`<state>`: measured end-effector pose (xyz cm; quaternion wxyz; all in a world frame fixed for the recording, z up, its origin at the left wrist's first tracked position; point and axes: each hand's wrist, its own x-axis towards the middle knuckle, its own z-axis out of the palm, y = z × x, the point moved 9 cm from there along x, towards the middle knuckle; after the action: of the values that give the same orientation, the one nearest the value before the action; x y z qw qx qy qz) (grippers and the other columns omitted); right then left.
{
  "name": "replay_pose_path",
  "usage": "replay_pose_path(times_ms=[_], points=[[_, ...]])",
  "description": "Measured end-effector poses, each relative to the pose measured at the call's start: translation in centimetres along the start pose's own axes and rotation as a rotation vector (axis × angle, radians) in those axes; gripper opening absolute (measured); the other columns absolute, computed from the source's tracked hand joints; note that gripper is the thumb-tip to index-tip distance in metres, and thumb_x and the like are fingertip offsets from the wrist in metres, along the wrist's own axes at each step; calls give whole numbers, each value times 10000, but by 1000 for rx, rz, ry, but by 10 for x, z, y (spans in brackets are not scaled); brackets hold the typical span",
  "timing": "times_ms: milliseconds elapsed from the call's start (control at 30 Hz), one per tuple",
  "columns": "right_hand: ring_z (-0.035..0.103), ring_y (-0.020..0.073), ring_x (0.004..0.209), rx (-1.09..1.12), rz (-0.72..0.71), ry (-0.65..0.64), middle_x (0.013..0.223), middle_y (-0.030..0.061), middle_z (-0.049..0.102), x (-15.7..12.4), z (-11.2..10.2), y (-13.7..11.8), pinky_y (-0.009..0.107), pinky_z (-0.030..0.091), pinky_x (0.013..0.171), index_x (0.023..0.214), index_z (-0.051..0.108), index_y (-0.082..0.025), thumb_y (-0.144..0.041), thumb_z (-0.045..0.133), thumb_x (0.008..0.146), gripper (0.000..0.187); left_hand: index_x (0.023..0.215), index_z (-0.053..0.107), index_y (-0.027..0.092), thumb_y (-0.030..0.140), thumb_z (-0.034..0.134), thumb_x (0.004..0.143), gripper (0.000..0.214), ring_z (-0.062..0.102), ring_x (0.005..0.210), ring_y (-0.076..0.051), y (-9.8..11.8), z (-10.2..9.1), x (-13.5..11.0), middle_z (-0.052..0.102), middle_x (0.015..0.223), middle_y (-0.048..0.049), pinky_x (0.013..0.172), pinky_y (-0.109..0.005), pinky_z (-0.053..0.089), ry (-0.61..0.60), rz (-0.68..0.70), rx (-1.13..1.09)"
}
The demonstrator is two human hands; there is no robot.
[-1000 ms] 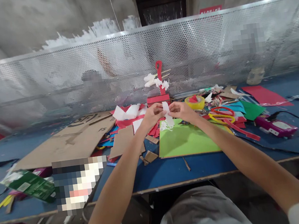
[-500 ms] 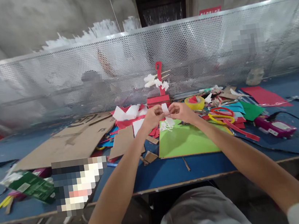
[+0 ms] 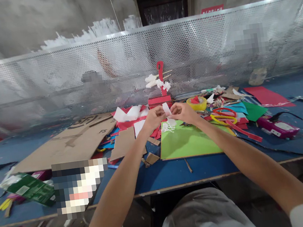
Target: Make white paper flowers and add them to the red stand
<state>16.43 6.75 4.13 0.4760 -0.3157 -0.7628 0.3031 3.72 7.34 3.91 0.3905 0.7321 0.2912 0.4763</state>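
My left hand [image 3: 154, 117] and my right hand [image 3: 182, 112] meet above the far edge of a green sheet [image 3: 191, 141]. Both pinch one small white paper strip [image 3: 166, 108] between their fingertips. Its upper end sticks up between the hands. More white paper scraps [image 3: 168, 127] lie just under the hands on the green sheet. Behind the hands stands a red upright piece [image 3: 161, 80] on a red base, with white paper bits fixed to thin sticks.
Brown cardboard [image 3: 66, 141] lies at the left, coloured paper offcuts [image 3: 126, 124] beside it. A yellow tape roll [image 3: 197, 103], red and yellow strips [image 3: 226, 115], a pink glue gun [image 3: 278, 128] with black cable sit right. A perforated metal screen [image 3: 79, 74] closes the back.
The white strip looks shorter below the hands than a second ago; the fingers have worked closer together on it. The hands stay in the same place.
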Motion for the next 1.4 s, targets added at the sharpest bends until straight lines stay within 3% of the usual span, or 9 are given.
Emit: replay_pose_path(times_ms=[333, 633, 933, 1400], points=[[635, 178, 738, 39, 5, -25, 819, 35, 686, 2, 3, 5, 303, 516, 701, 868, 616, -198, -466, 772, 686, 359, 941, 602, 152, 364, 806, 671, 399, 630, 697, -139, -5, -13, -1, 689, 793, -37, 660, -266, 500, 115, -50, 63], [649, 174, 711, 79, 56, -17, 778, 27, 685, 1, 2, 11, 295, 523, 672, 843, 602, -193, -432, 807, 652, 368, 956, 599, 136, 342, 759, 730, 345, 633, 712, -130, -4, -9, -1, 687, 813, -41, 681, -259, 498, 88, -42, 43], [649, 175, 723, 138, 83, -24, 795, 28, 685, 0, 5, 9, 283, 518, 644, 844, 609, -203, -488, 774, 681, 368, 980, 593, 144, 319, 799, 685, 400, 633, 680, -138, -3, -11, -3, 683, 784, -36, 640, -258, 498, 101, -65, 107], [662, 178, 736, 237, 200, -12, 825, 40, 714, -4, 3, 15, 288, 537, 660, 860, 631, -194, -440, 821, 631, 386, 1022, 590, 144, 291, 780, 717, 389, 642, 734, -130, -5, -5, -4, 677, 845, -44, 731, -285, 537, 66, -106, -48]])
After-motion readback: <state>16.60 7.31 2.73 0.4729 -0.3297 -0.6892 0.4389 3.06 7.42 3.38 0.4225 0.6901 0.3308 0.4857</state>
